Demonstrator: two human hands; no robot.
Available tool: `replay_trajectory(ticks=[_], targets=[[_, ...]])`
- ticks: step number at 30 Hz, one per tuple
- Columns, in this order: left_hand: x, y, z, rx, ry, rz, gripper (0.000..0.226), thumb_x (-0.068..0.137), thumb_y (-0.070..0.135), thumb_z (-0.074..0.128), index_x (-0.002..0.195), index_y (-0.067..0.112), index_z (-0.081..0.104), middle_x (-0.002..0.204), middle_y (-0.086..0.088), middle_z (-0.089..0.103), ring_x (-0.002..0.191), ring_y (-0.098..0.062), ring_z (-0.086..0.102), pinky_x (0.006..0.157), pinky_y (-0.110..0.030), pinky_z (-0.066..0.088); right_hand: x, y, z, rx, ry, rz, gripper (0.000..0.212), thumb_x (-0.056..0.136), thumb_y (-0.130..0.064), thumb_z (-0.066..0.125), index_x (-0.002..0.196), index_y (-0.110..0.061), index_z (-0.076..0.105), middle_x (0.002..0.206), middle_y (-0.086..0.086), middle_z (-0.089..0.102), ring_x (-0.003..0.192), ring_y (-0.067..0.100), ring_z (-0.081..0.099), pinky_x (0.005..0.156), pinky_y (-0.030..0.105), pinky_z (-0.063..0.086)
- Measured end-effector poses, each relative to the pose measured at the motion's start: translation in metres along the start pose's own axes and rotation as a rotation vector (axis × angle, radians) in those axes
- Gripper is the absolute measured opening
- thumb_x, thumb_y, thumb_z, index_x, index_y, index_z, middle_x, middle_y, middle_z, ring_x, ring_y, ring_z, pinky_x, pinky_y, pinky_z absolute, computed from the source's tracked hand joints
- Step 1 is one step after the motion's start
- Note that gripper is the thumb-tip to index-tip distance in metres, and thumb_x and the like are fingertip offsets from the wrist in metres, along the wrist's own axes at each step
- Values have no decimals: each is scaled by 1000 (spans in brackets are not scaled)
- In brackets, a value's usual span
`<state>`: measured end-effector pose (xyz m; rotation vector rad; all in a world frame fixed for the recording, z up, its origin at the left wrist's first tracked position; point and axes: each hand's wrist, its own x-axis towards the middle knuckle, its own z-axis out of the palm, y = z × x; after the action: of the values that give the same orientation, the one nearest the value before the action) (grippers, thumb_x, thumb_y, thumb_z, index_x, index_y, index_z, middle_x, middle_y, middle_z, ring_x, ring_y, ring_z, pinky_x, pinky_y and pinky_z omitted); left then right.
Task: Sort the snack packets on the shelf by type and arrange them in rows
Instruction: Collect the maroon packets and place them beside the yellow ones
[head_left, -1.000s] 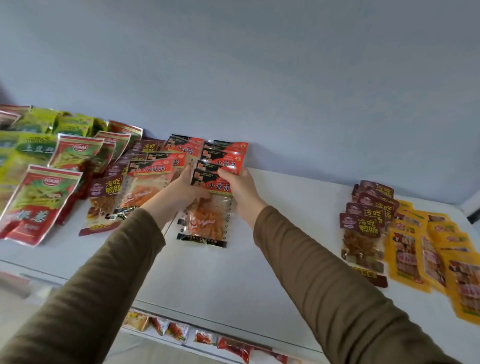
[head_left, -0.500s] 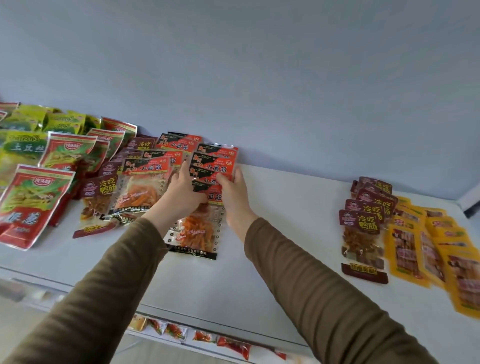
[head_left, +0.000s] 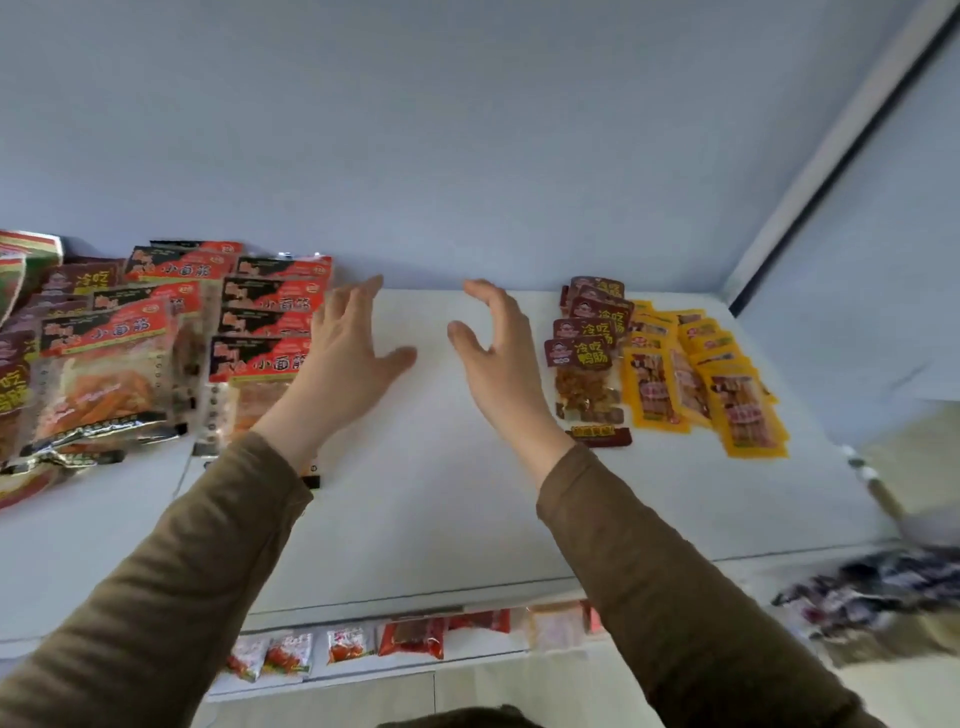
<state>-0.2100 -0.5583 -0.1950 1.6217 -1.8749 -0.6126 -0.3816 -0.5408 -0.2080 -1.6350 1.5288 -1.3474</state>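
Two rows of red-and-black snack packets (head_left: 270, 332) lie overlapped on the white shelf (head_left: 415, 493) at the left. My left hand (head_left: 348, 358) hovers open just right of the nearer row, partly covering its edge and holding nothing. My right hand (head_left: 493, 343) is open, fingers loosely curved, over the bare middle of the shelf. To the right lies a row of maroon packets (head_left: 587, 353), and beside it yellow packets (head_left: 711, 384).
Green and red packets (head_left: 21, 260) sit at the far left edge. A lower shelf shows small red and white packets (head_left: 363, 644) below the front edge. The blue back wall (head_left: 467, 156) and a side wall at the right close the shelf in.
Both hands have let go of the red-and-black packet and lifted off the row, moving right. The view has swung to the right.
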Motion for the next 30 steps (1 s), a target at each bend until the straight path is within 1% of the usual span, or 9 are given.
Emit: replay_trajectory(ticks=[1,4,10,14,18,20,24,27,30], targets=[[0,10,11,-12,-29,36,85,92,28,73,161,20,23,164,-10,24,152,-29,17,122,-44,18,-4,5,-18,-52,24,-10,38,100,-21,58,138,-20,55,144,-5,52,136,10,40,107,16,30],[-1,37,45,-38,-120,110,85,93,31,71,162,19,23,165,-7,26,152,-26,19,122,-41,20,-13,21,-68,-154,102,2,32,99,-20,59,131,-21,59,135,-6,56,130,13,47,107,32,41],[9,75,104,-61,-285,158,86,95,39,70,162,28,17,168,-2,22,152,-25,27,119,-42,28,-23,56,-150,-203,174,131,30,100,-25,61,130,-25,61,130,-15,57,126,9,51,105,39,48],[24,91,134,-68,-333,94,92,91,39,75,161,30,17,168,-3,24,152,-26,29,118,-48,33,-21,80,-180,-314,85,131,33,98,-28,63,131,-25,59,134,-10,57,131,13,47,108,35,44],[39,105,155,-43,-386,53,91,91,43,74,160,27,16,163,-6,33,140,-26,46,111,-46,47,-10,99,-187,-565,-108,42,55,94,-39,69,143,-24,49,145,-4,51,141,20,35,111,35,35],[46,111,160,-90,-378,22,87,94,46,69,160,28,17,163,-6,34,139,-26,47,109,-43,48,-3,104,-185,-656,-177,-24,69,91,-50,68,149,-23,42,152,0,45,145,24,31,114,39,33],[67,123,166,-287,-255,-86,72,101,44,60,160,27,24,164,-8,33,148,-26,36,109,-37,39,10,109,-177,-805,-232,-149,86,89,-70,55,157,-23,32,163,7,32,151,33,24,122,50,22],[84,133,169,-305,-253,-156,69,103,39,59,160,25,23,163,-11,32,142,-29,42,105,-36,42,14,114,-170,-869,-294,-118,88,86,-75,53,158,-30,29,167,7,23,154,34,15,124,56,13],[98,143,175,-282,-268,-190,70,103,38,59,160,24,21,163,-11,31,136,-29,46,97,-34,45,19,118,-169,-896,-330,-67,84,85,-77,51,156,-34,33,168,6,19,155,35,10,123,59,7]])
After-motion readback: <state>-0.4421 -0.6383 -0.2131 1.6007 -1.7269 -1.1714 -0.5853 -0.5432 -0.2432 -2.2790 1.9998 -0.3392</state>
